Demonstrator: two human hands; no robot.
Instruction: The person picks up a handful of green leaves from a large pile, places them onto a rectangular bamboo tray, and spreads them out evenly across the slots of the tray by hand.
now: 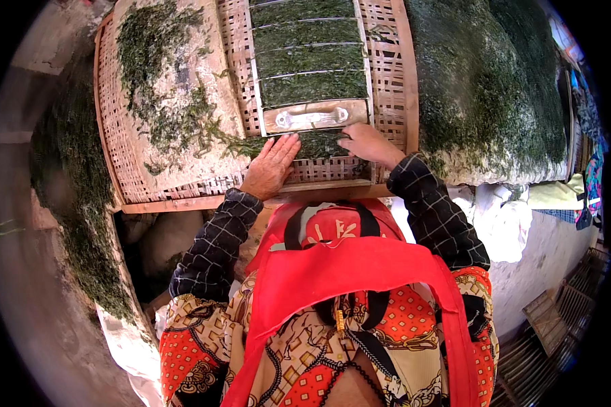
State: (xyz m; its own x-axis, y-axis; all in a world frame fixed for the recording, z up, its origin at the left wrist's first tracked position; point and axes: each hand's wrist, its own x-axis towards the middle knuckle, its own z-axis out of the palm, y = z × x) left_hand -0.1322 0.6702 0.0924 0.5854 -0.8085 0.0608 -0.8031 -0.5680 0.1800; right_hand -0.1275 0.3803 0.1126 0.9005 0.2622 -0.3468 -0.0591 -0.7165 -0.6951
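My left hand [274, 167] lies palm down, fingers stretched out, on a strip of shredded green leaves [318, 145]. At the strip's other end my right hand [370, 144] touches the leaves with bent fingers; whether it pinches any is hidden. Just beyond both hands, a wooden block [272, 121] with a clear handle [313, 118] lies across a long, narrow frame [258, 86]. Thin crossbars divide this frame into sections, and green leaves [313, 59] fill them. Under the frame is a woven slatted tray [387, 86] with a wooden rim.
On the tray's left lies a pale board [224, 168] with scattered leaves [155, 76]. A large heap of leaves [468, 91] covers the surface at right, and more leaves [71, 168] spread along the left. A red apron [351, 264] covers my front, close to the tray's near edge.
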